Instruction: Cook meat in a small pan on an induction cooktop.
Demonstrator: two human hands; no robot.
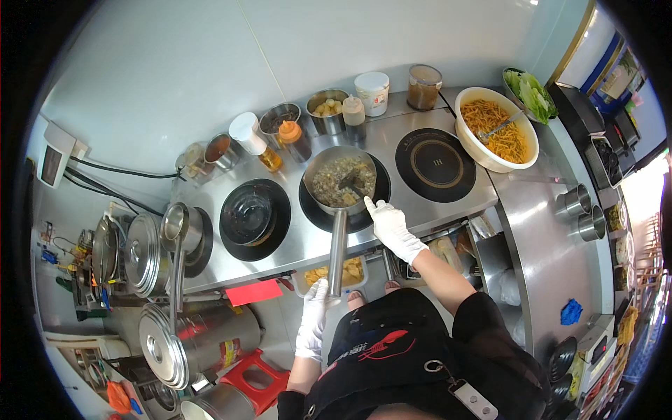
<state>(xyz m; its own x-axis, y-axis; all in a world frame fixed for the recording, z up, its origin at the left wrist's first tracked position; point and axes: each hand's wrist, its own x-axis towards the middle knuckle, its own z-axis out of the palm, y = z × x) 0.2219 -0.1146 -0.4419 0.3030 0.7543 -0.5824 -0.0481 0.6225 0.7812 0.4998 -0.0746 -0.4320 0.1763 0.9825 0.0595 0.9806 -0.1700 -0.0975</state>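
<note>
A steel saucepan [340, 208] sits on the middle black induction plate [385, 184]. Chopped, greyish-brown food [331, 181] in bubbling liquid fills its lower part. My right hand [391, 226], in a white glove, grips a dark stirring utensil [359, 190], probably a spatula, with the index finger stretched along it. The utensil's head dips into the food. White-gloved too, my left hand [315, 304] holds the far end of the pan's long steel handle [338, 247], which points towards me.
Left stands a black pan [247, 215]; right, a bare induction plate [436, 165]. Behind are squeeze bottles [295, 140], steel pots [328, 123] and a white tub [372, 94]. A cream bowl [464, 142] holds orange shreds and a ladle. Lidded stockpots [160, 346] and a red stool [262, 378] stand lower left.
</note>
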